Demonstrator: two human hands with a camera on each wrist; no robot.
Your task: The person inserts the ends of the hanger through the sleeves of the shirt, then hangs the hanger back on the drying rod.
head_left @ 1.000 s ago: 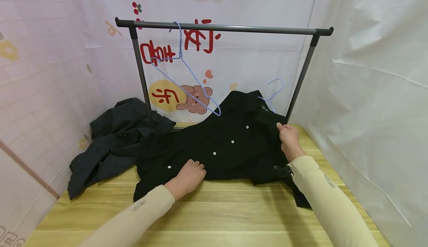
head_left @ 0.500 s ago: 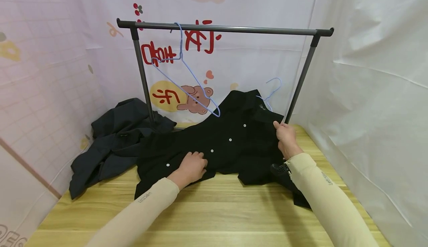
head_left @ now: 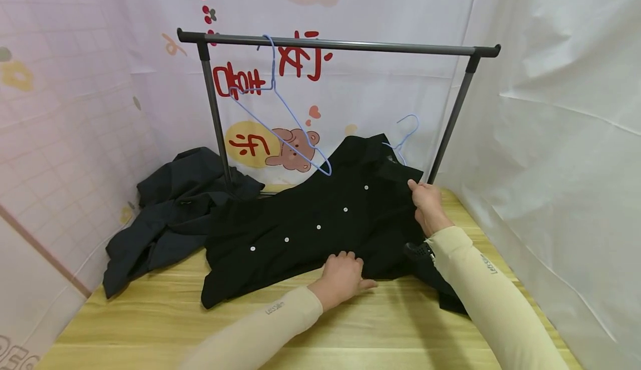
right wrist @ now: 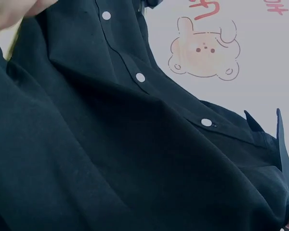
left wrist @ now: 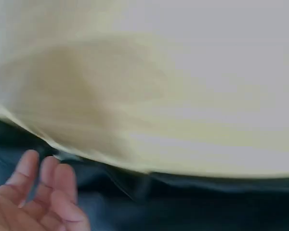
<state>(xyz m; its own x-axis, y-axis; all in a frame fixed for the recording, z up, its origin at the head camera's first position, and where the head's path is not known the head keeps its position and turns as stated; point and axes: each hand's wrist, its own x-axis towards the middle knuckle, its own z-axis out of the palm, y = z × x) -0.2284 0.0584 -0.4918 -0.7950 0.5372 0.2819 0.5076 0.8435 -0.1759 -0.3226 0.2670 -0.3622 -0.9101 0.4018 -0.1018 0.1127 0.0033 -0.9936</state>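
Observation:
A black shirt with white buttons lies front up across the table, its collar end raised at the right. Out of the collar rises the hook of a light blue hanger; the rest is hidden in the cloth. My right hand pinches the shirt near the collar and shoulder. At the shirt's near edge is my left hand, palm down with thumb spread. In the left wrist view the left fingers are loosely bent beside the dark cloth, gripping nothing.
A dark grey rack stands behind the shirt. Another light blue hanger hangs from its bar, reaching down to the shirt's back edge. At the left a crumpled dark garment lies on the wooden table.
My left hand has moved right along the shirt's near edge, and that edge lies straighter, with another button showing. My right hand keeps its pinch and has shifted slightly left.

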